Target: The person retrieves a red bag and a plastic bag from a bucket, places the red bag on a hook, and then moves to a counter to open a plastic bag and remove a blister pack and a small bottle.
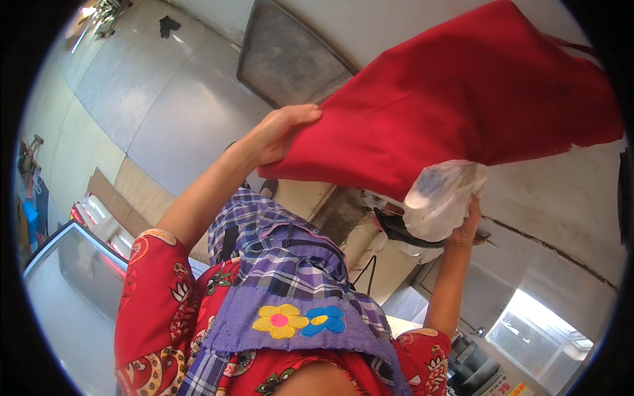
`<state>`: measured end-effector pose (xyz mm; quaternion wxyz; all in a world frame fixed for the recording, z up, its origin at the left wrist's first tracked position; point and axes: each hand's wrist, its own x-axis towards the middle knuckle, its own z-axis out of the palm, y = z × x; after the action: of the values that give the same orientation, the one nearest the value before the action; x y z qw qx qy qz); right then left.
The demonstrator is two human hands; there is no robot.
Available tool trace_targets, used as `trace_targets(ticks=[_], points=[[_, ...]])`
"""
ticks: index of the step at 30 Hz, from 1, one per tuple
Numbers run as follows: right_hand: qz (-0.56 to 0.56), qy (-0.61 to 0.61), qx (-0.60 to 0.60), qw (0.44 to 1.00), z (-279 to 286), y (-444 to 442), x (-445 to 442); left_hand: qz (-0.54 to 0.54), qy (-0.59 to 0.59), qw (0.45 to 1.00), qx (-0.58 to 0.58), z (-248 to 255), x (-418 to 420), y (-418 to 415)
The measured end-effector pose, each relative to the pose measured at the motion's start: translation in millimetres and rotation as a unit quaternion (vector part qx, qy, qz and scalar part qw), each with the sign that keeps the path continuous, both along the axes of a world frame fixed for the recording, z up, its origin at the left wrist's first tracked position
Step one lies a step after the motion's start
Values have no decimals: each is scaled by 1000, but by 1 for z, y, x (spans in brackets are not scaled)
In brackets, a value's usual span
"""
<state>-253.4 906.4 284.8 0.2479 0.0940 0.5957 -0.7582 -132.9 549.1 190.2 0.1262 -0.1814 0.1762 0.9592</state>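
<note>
A large red cloth [426, 99] stretches from the middle of the view to the upper right. My left hand [277, 131] grips its near left edge, thumb on top. My right hand [468, 222] holds a bunched, translucent plastic bag [441, 198] against the cloth's lower edge. The bag's contents cannot be made out. A dark object [391, 225] and crumpled plastic lie below the bag, partly hidden by it. The purple checked apron [292, 267] on my body has two felt flowers.
A dark-framed grey board [292, 54] leans near the wall behind the cloth. Plastic-wrapped packages [104, 222] and cardboard [116, 198] lie at the left, beside a glass panel with a shiny rim [79, 297]. A black item [169, 26] lies on the tiled floor [158, 119].
</note>
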Motion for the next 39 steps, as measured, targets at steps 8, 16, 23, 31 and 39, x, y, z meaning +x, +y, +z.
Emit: trace_targets(ticks=[8, 16, 23, 31, 39], points=[[44, 77, 49, 995, 9, -44, 3, 89, 90, 776, -618, 23, 50, 10], [37, 143, 129, 981, -2, -47, -13, 213, 362, 475, -773, 43, 49, 73], [11, 166, 153, 974, -6, -43, -12, 154, 416, 486, -753, 42, 53, 97], [-9, 146, 144, 979, 1, -53, -5, 200, 282, 529, -775, 12, 23, 64], [-55, 42, 92, 993, -15, -72, 26, 201, 96, 626, -748, 14, -1, 12]])
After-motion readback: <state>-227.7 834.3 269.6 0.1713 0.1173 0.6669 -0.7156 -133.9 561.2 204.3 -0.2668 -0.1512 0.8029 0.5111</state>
